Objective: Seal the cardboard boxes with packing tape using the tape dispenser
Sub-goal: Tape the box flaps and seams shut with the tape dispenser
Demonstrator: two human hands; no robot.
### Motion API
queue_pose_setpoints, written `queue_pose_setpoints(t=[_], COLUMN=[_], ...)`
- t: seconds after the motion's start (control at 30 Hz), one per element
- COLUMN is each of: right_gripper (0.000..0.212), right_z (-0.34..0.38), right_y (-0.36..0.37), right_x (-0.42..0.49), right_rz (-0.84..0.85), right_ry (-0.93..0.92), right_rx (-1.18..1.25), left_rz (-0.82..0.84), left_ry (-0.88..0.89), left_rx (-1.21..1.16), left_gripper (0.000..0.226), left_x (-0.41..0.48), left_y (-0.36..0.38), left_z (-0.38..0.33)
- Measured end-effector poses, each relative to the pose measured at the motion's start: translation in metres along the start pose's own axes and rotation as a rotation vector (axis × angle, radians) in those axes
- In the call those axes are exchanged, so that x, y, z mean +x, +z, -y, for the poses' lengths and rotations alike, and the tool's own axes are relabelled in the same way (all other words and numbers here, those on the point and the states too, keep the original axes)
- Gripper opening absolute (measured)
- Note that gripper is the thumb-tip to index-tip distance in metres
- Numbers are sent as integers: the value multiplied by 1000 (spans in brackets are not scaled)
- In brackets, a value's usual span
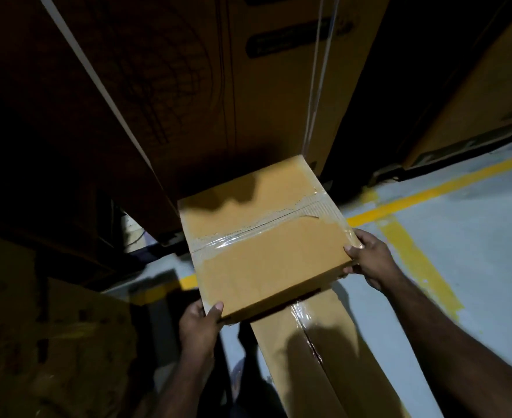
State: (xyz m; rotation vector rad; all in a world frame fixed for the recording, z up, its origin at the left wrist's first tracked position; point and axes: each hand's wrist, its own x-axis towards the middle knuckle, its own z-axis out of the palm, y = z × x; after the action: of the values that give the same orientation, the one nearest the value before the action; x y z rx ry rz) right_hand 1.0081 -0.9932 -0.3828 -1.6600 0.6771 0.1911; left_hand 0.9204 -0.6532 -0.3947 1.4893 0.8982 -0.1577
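A flat brown cardboard box [266, 239] is held in the air in the middle of the head view. Clear packing tape runs across its top along the centre seam. My left hand [198, 322] grips its near left corner, thumb on top. My right hand [369, 259] grips its right corner, thumb on top and fingers under the edge. Below it lies a second brown box [324, 351] with shiny tape along its seam. No tape dispenser is in view.
A tall printed carton [188, 86] with white strapping stands close behind the held box. Another carton [475, 95] stands at the right. Dark crumpled cardboard [46, 342] lies at the lower left. The grey floor [475, 236] carries yellow lines.
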Motion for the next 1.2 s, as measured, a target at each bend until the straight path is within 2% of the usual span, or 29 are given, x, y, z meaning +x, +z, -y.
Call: queue_pose_setpoints(t=[0.17, 0.3, 0.53, 0.6, 0.7, 0.77, 0.87, 0.97, 1.2], right_gripper=[38, 37, 36, 35, 54, 67, 56, 52, 57], right_z=[-42, -51, -46, -43, -30, -24, -15, -1, 72], right_y=[30, 35, 40, 45, 49, 55, 68, 73, 58], right_x=[49, 68, 85, 94, 107, 103, 80, 56, -57], right_rz=[46, 33, 25, 14, -37, -91, -154, -69, 206], right_ry=[13, 24, -18, -82, -97, -66, -160, -274, -314], right_rx=[31, 74, -43, -212, -630, -724, -838, -863, -884], left_rz=[-30, -12, -22, -18, -19, -31, -14, 73, 179], left_ry=[-7, 51, 53, 72, 51, 71, 194, 209, 185], left_rx=[14, 32, 74, 201, 567, 808, 979, 950, 896], left_gripper=[17, 12, 11, 7, 28, 43, 58, 68, 73], left_x=[45, 80, 90, 99, 107, 102, 87, 63, -50], left_y=[7, 18, 25, 26, 34, 41, 53, 63, 68], left_z=[32, 27, 30, 28, 4, -15, -34, -51, -125])
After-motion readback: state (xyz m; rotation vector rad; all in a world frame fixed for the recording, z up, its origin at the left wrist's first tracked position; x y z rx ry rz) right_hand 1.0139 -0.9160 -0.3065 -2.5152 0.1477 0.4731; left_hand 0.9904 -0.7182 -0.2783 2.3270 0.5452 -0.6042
